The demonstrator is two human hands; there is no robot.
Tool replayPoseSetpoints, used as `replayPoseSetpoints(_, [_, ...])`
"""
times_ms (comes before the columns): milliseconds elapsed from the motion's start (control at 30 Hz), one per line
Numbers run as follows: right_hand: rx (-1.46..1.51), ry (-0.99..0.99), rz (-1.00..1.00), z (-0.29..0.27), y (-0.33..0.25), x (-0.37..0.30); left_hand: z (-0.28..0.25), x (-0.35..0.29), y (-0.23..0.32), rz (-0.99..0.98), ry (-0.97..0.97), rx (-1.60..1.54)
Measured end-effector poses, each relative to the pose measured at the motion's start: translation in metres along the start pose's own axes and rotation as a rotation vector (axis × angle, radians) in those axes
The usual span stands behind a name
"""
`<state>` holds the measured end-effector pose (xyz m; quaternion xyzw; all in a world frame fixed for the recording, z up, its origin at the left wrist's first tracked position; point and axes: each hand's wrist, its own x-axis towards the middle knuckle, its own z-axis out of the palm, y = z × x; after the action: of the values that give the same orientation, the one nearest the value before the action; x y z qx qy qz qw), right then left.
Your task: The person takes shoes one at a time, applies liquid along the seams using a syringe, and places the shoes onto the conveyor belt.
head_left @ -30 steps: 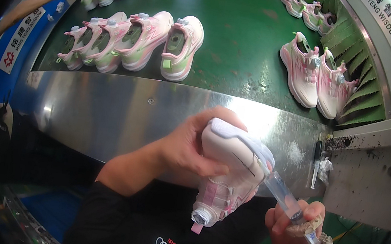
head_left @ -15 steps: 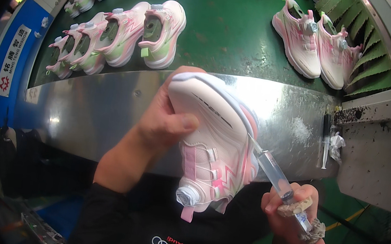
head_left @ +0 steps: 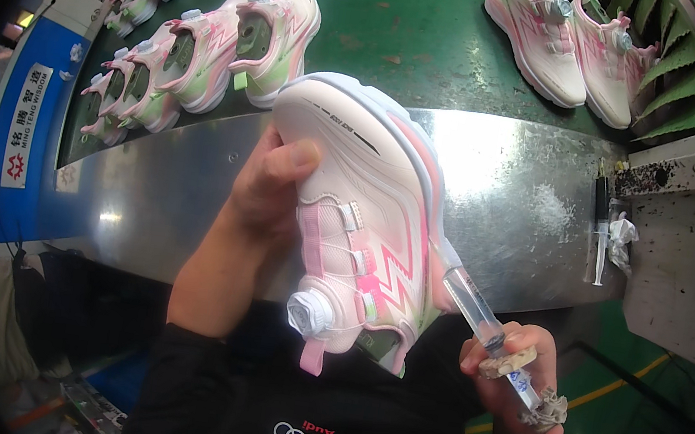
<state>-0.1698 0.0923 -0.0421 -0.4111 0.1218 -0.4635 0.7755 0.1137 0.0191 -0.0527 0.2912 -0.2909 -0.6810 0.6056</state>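
Steel bench (head_left: pixel 176 181), green belt (head_left: pixel 387 47) beyond; one shoe (head_left: pixel 361 184), one syringe (head_left: pixel 472 304) in hand.
My left grip (head_left: pixel 272 176) clasps the shoe at the bench's near edge; my right grip (head_left: pixel 520 376) holds the syringe, nozzle at the sole edge. On belt: near left row (head_left: pixel 206 54), five visible; right group (head_left: pixel 537 44), three, one partly hidden.

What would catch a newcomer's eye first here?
The pale pink shoe in the left hand, at centre, stands out first. Next is the clear syringe in the right hand, lower right, its tip at the shoe's edge. Behind, similar shoes line both sides of the green surface.
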Motion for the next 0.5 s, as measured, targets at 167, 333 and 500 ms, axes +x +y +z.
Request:
replayPoseSetpoints(167, [-0.028, 0.019, 0.026, -0.004, 0.001, -0.01, -0.007, 0.003, -0.002, -0.067, -0.001, -0.07])
replayPoseSetpoints(333, [-0.039, -0.046, 0.013, -0.007, 0.003, -0.015, -0.011, 0.007, -0.001, -0.052, -0.073, -0.121])
replayPoseSetpoints(500, [-0.059, -0.005, 0.01, -0.006, 0.004, -0.029, -0.018, 0.011, -0.002, -0.093, -0.136, -0.134])
